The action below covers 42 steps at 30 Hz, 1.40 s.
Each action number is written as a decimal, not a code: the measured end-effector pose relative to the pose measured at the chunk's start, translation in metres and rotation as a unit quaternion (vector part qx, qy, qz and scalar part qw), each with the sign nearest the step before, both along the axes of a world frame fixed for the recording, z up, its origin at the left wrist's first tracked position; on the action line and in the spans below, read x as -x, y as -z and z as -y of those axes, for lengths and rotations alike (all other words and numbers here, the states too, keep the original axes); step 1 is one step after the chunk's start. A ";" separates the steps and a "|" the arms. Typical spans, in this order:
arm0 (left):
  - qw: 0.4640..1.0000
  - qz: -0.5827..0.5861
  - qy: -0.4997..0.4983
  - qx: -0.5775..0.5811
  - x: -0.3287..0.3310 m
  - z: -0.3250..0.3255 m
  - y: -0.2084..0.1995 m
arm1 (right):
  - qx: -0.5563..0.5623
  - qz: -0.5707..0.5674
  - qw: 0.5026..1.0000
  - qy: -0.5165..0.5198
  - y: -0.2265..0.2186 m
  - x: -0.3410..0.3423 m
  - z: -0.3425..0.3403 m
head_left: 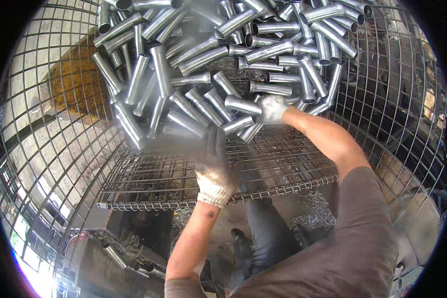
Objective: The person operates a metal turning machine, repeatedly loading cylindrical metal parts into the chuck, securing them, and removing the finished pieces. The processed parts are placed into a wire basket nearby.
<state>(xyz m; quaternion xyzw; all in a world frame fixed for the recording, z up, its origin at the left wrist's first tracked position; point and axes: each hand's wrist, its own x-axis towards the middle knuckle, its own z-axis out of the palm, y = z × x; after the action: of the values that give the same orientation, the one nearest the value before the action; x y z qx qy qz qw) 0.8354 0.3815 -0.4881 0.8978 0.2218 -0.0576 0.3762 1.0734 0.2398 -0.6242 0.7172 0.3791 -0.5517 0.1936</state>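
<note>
A heap of shiny metal tubes (270,50), many with a flared end, fills the far part of a wire mesh cage. My right hand (273,109), in a pale knitted glove, reaches over the near side of the heap. It is closed around the right end of a short metal tube (241,105) lying tilted on the others; its fingertips are hidden. My left hand (216,166) wears a white-cuffed glove with dark, dirty fingers. Those fingers stretch forward over the wire mesh to the heap's near edge, and I see nothing in them.
Tall wire mesh walls (49,74) rise on the left and right. A folded mesh panel with a coiled edge (184,202) lies between my body and the heap. Below at the left are a few loose tubes (115,256); metal shavings (315,213) lie on the floor.
</note>
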 end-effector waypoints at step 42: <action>0.415 0.202 -0.860 0.219 0.865 0.600 -0.308 | -0.462 -0.199 0.864 0.023 -0.592 0.651 0.113</action>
<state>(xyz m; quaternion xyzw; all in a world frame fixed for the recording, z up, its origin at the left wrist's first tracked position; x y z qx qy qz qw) -0.0292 -0.2186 -0.1801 0.1106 0.7754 0.4318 0.4473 0.4226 0.1267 -0.0324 0.6084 0.6041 -0.4489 -0.2518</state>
